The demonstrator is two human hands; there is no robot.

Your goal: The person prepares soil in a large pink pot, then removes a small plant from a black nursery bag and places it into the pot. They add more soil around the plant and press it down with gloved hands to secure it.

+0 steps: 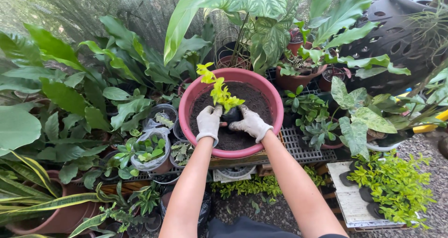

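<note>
In the middle of a crowded plant corner, a pink pot [276,108] full of dark soil [254,100] sits on a black slatted rack [303,147]. Both hands wear dirty white gloves and are down in the soil. Left hand [209,121] is curled closed around the left side of a small black nursery bag [232,115]; right hand [250,123] is closed on its right side, fingers bent over the bag's base. The bag sits on the soil near the pot's centre, held between the two hands. A yellow-green seedling [218,87] rises from the bag, leaning up and left over the pot rim. Bare forearms come up from the bottom edge.

Left of the pot: small plants in clear plastic bags [150,150], then big broad green leaves. Far lower left, a terracotta pot [56,217] with striped long leaves. Behind the pink pot, a brown clay pot [294,79] and a tall leafy plant. Upper right, a dark pierced planter [396,32]. Lower right, a pale board [350,200] with yellow-green seedlings in black bags [392,186]. Gravel ground [422,149] at far right.
</note>
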